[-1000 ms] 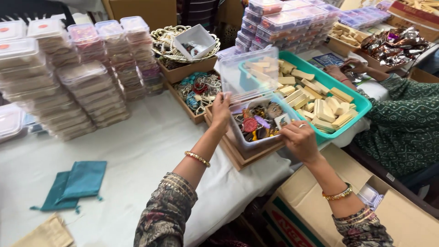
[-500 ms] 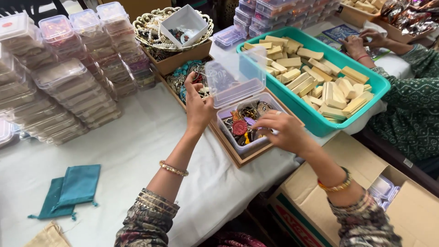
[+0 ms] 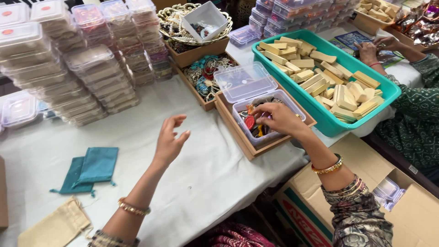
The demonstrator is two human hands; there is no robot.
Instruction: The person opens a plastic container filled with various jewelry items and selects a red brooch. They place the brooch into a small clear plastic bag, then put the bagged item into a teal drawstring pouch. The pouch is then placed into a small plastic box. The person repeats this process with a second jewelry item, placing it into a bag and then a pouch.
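Near the desk's front edge, a clear plastic box (image 3: 267, 120) sits in a shallow wooden tray (image 3: 247, 144), its hinged lid (image 3: 245, 82) laid open behind it; inside lies a jumble of small trinkets, one red and round. Beside it a teal bin (image 3: 329, 123) holds pale wooden blocks, and another wooden tray (image 3: 204, 77) holds beads. Stacks of lidded clear boxes (image 3: 91, 73) crowd the far left corner. White cloth covers the desk (image 3: 151, 132); teal pouches (image 3: 89, 169) lie toward its left edge. Right hand (image 3: 281, 120) dips into the box, fingers curled on the trinkets, perhaps pinching one. Left hand (image 3: 169, 142) hovers over the cloth, fingers loosely spread, holding nothing.
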